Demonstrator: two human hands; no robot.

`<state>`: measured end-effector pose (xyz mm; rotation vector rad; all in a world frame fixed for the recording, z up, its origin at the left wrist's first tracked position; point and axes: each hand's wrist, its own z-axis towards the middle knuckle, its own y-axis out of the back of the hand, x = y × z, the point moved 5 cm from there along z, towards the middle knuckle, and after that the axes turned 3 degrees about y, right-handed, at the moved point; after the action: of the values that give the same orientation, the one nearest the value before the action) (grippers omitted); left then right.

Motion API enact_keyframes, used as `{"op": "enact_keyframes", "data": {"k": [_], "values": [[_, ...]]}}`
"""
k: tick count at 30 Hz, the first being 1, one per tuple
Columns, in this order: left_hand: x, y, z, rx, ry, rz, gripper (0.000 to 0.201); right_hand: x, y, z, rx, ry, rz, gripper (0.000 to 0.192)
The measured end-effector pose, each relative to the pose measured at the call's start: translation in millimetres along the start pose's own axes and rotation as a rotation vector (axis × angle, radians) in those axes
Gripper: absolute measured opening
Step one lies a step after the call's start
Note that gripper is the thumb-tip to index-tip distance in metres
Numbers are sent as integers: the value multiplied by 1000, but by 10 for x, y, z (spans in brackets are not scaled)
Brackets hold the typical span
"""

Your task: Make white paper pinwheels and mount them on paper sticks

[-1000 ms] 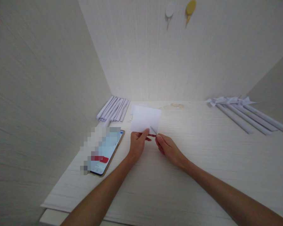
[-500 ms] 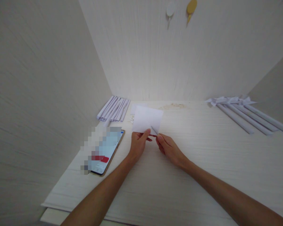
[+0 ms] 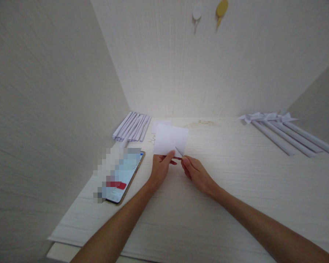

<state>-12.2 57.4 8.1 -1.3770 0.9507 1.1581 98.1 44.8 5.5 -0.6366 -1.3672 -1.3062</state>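
No readable writing anywhere — left hand point(image 3: 160, 168) pinches a plain white paper rectangle point(image 3: 170, 140), right hand point(image 3: 195, 171) grips a thin blade point(image 3: 178, 151) against its edge — smooth, matte.

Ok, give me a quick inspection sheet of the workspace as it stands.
Surface: pale wood-grain table, faint stain near the back wall.
Job's things: white paper sheet, small red-handled blade at its lower edge.
Clutter: phone at left; folded paper strips behind it; rolled paper tubes at right.
Grippers: left hand pinches the sheet; right hand holds the blade.
Cables: nothing seen.
Surroundings: pale walls, two wall hooks.
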Motion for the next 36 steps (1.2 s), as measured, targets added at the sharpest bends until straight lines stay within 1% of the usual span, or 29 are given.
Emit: {"op": "enact_keyframes", "data": {"k": [4,11,18,26,36], "values": [[2,34,22,-27,-6,11,16,4,3,-8,4,-6,-12,41],[18,158,66,-125,-70,-40,20,-23,-4,-15,3,-1,-23,39],[21,149,53,-115,-72,-19,20,-37,-8,-7,4,3,-4,39],[2,113,35,-96,-40,17,22,-50,-1,-4,-6,-6,21,40],[27,103,31,-84,-24,-4,21,-57,-2,-2,-7,-15,36,40]]}}
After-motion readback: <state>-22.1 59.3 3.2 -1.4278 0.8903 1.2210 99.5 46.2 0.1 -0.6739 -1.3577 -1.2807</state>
